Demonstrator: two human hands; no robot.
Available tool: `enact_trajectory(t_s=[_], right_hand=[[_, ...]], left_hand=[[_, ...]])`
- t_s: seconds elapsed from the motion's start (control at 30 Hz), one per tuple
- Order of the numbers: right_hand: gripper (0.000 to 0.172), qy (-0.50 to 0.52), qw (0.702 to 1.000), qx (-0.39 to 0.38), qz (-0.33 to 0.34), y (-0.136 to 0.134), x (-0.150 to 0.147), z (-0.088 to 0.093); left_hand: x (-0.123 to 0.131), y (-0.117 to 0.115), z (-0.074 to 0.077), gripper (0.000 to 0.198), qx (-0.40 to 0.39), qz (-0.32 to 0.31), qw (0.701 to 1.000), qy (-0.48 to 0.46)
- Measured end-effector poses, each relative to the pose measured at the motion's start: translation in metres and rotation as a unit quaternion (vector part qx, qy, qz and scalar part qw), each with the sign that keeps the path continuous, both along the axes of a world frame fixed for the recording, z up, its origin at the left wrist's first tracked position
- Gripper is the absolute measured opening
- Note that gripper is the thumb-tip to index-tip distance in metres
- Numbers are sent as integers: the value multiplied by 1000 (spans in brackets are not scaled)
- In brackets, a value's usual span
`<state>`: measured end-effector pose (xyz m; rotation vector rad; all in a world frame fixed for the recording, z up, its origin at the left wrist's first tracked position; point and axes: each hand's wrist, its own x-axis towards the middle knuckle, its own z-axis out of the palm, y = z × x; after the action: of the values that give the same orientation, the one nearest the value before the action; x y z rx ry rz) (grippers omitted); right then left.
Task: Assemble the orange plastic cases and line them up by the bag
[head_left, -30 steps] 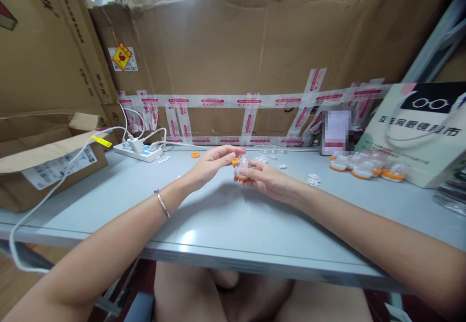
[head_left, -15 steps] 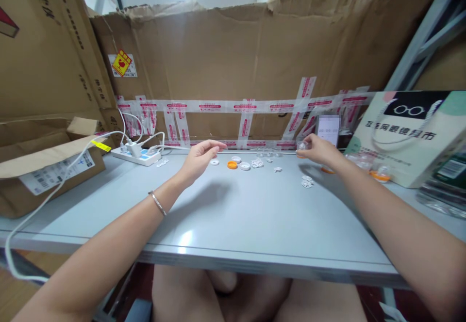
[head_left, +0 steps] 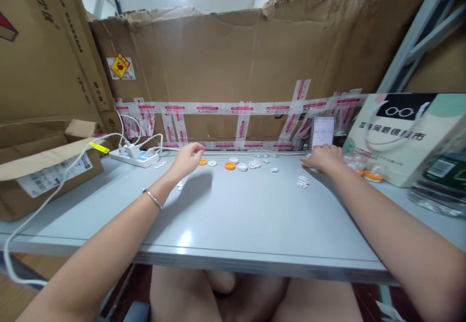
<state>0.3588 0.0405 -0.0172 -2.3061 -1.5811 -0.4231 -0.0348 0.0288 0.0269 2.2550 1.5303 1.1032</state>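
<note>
I am watching the left hand (head_left: 186,159) hovering just in front of the taped cardboard wall (head_left: 255,70), fingers loosely curled, holding nothing, tips pointing at a small orange ring (head_left: 203,162). The right hand (head_left: 324,158) is lying palm-down further along the wall's foot, covering a clear pot (head_left: 305,165) with an orange base; I cannot tell whether it is gripping. Round white caps (head_left: 242,167) are lying between the hands. A wide, smooth grey tabletop (head_left: 233,215) is stretching from the wall towards me, ending in a straight near edge
</note>
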Motion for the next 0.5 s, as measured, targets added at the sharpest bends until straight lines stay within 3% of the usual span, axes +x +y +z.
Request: enact_trajectory(t_s=[0.1,0.23,0.37,0.5], right_hand=[[59,4,997,-21,-69,1,0,-2],[62,37,990,-42,-126,3,0,-1],[65,64,989,-45,-129,2,1,0],[58,8,996,33,-83,-4,-6,4]], left_hand=[[-17,11,5,32,13,84,991,103],[-49,23,17,34,-60,158,960,223],[-80,35,19,31,-109,208,934,271],[-97,46,6,25,-127,225,920,296]])
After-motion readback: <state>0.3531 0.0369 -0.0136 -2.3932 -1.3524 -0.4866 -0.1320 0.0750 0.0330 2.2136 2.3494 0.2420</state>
